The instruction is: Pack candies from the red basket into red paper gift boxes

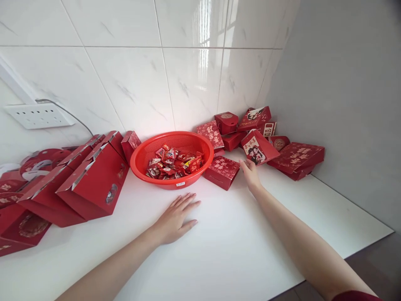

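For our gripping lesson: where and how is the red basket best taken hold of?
Probably grip the basket by its near rim, from the front, curling under: the lip flares outward, while red boxes crowd both sides and the wall stands behind.

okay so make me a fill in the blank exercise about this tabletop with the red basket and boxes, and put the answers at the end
The left hand rests on the white tabletop with its palm facing ____.
The right hand is at a box printed with a picture of two ____.
The basket of wrapped candies stands ____ the two groups of boxes.
The wall behind is covered with glossy ____.

Missing words: down; people; between; tiles
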### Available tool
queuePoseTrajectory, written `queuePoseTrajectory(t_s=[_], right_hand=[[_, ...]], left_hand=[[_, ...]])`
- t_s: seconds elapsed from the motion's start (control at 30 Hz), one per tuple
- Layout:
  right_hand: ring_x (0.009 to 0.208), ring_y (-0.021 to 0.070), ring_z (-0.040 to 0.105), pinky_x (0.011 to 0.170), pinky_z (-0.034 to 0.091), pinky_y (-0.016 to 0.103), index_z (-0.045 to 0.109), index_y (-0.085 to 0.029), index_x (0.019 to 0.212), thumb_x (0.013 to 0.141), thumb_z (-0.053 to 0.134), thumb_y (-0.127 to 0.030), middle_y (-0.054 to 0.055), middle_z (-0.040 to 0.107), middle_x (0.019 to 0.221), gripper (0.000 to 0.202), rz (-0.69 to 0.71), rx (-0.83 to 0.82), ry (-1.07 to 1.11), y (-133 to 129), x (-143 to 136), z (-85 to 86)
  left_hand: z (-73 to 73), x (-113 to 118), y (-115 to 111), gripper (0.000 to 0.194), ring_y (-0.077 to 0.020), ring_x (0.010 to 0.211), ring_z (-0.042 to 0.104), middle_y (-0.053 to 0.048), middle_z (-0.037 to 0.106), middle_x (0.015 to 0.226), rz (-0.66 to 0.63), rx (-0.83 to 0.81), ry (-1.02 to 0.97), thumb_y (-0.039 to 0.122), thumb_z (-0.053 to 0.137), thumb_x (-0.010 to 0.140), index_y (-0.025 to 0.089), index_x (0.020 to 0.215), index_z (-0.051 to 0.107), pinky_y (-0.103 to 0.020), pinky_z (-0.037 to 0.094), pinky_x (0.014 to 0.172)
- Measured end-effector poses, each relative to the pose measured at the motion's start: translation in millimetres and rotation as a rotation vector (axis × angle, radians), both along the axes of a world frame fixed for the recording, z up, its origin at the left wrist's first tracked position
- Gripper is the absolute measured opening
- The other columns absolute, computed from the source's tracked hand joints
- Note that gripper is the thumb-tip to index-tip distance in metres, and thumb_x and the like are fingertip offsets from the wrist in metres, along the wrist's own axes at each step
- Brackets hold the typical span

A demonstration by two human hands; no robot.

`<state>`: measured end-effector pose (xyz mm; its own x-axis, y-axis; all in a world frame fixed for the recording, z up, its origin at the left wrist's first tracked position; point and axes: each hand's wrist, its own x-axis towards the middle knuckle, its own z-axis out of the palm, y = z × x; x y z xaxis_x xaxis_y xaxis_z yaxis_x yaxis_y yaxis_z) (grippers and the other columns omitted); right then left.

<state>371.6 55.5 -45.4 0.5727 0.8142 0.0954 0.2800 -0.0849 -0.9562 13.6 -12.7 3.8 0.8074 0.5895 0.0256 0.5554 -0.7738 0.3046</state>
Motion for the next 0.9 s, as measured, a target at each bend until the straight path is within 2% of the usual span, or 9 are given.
queuePoseTrajectory(t_s=[0.1,0.23,0.33,0.47,0.53,0.6,0.7,0.77,0.9], right_hand=[[0.120,0.0304,0.057,0.101,0.045,0.040,0.039,-0.009,0.139,0.078,0.059,-0.064,0.020,0.060,0.129,0.085,0.003,-0.024,0.014,7,-1,-1.7],[0.110,0.0311,0.061,0.100,0.042,0.044,0.045,-0.009,0.134,0.069,0.072,-0.051,0.016,0.070,0.108,0.082,0.018,-0.007,0.014,13,-1,-2.1],[0.093,0.0253,0.067,0.089,0.048,0.040,0.051,-0.011,0.127,0.070,0.070,-0.047,0.010,0.073,0.092,0.071,0.096,0.054,0.064,8,-2,1.5],[0.073,0.0208,0.066,0.070,0.051,0.034,0.065,-0.011,0.107,0.067,0.071,-0.049,0.008,0.071,0.079,0.055,0.226,0.118,0.123,-13,-7,13.1],[0.071,0.0199,0.065,0.067,0.050,0.033,0.068,-0.012,0.104,0.067,0.072,-0.049,0.007,0.071,0.077,0.052,0.278,0.158,0.124,-25,-13,21.9],[0.073,0.0194,0.065,0.069,0.050,0.033,0.070,-0.013,0.104,0.071,0.071,-0.049,0.007,0.071,0.080,0.049,0.318,0.211,0.106,-36,-24,33.0],[0.084,0.0195,0.063,0.074,0.049,0.033,0.072,-0.018,0.101,0.079,0.068,-0.045,0.007,0.070,0.093,0.035,0.324,0.324,0.036,-55,-46,52.8],[0.087,0.0195,0.061,0.074,0.048,0.033,0.073,-0.021,0.097,0.085,0.064,-0.039,0.006,0.069,0.094,0.024,0.293,0.460,-0.104,-70,-60,65.6],[0.081,0.0189,0.060,0.073,0.048,0.035,0.069,-0.023,0.097,0.091,0.059,-0.025,0.004,0.066,0.086,0.013,0.279,0.712,-0.303,-100,-81,80.9]], left_hand=[[-0.6,2,0,0.056,-0.0247,0.149,0.019,-0.001,0.023,0.160,0.004,0.000,-0.006,0.047,0.042,0.098,0.034,0.151,0.030,-0.050,0.020,0.122],[-0.7,6,-1,0.054,-0.0248,0.148,0.021,-0.002,0.025,0.160,0.021,0.007,-0.011,0.045,0.044,0.098,0.033,0.149,0.034,-0.049,0.021,0.122],[-0.4,7,-2,0.053,-0.0251,0.148,0.023,-0.002,0.028,0.159,0.021,0.004,-0.033,0.045,0.045,0.097,0.032,0.148,0.036,-0.048,0.020,0.122],[-2.7,7,-6,0.054,-0.0256,0.145,0.028,-0.006,0.034,0.156,0.070,-0.055,-0.112,0.045,0.042,0.099,0.026,0.149,0.035,-0.049,0.017,0.122],[-4.2,6,-9,0.056,-0.0269,0.143,0.032,-0.009,0.039,0.153,0.147,-0.146,-0.218,0.047,0.041,0.099,0.022,0.148,0.035,-0.049,0.019,0.121],[-3.9,7,-14,0.058,-0.0279,0.141,0.035,-0.011,0.040,0.152,0.207,-0.311,-0.390,0.050,0.040,0.099,0.020,0.148,0.034,-0.048,0.023,0.119],[2.3,14,-25,0.065,-0.0286,0.141,0.035,-0.012,0.038,0.153,0.158,-0.599,-0.666,0.054,0.045,0.096,0.020,0.150,0.029,-0.047,0.028,0.118],[8.9,23,-34,0.069,-0.0288,0.139,0.037,-0.011,0.038,0.152,0.138,-0.721,-0.749,0.050,0.056,0.092,0.022,0.149,0.029,-0.046,0.031,0.116],[18.1,38,-50,0.068,-0.0283,0.128,0.050,-0.012,0.047,0.145,0.232,-0.865,-0.802,0.039,0.067,0.087,0.022,0.143,0.033,-0.045,0.042,0.108]])
